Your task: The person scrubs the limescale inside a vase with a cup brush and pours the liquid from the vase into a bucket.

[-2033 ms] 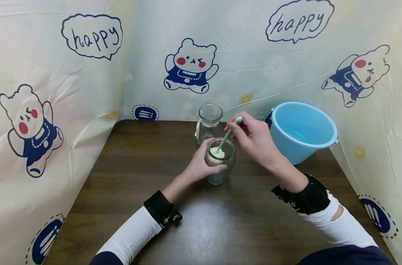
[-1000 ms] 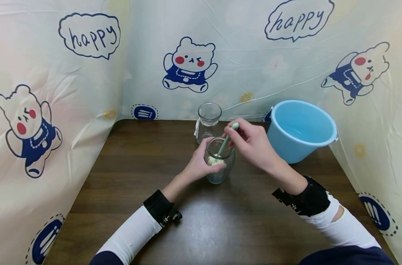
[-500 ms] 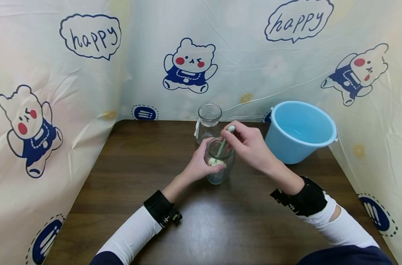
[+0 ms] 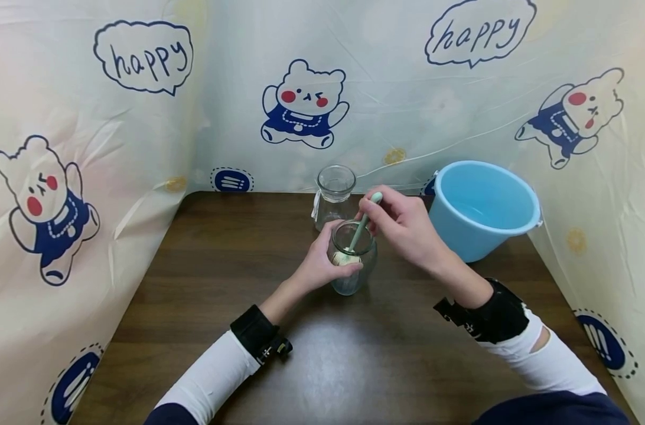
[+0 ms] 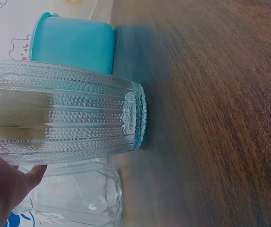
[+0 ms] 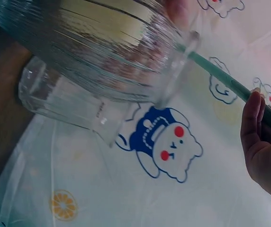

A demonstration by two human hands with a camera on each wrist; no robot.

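In the head view my left hand (image 4: 322,260) grips a ribbed clear glass jar (image 4: 349,285) around its upper part, with the thumb across the near side. The jar stands upright on the table. My right hand (image 4: 407,227) pinches the green handle of a sponge bottle brush (image 4: 359,234) just above the mouth. Its pale yellow sponge head is inside the jar. Through the dotted glass in the left wrist view, the sponge (image 5: 19,113) shows in the upper half. The right wrist view has thumb and fingers (image 6: 254,116) closed on the handle.
A second glass jar (image 4: 336,183), with a white tag at its neck, stands right behind the gripped one. A light blue bucket (image 4: 463,236) is at the right rear of the brown wooden table (image 4: 221,265). Printed cloth (image 4: 386,118) hangs around the back and sides.
Two seconds ago the sponge sat near the jar's mouth. My right hand pushed it deeper, and over the last half second drew it slightly back up. My left hand stays on the jar.
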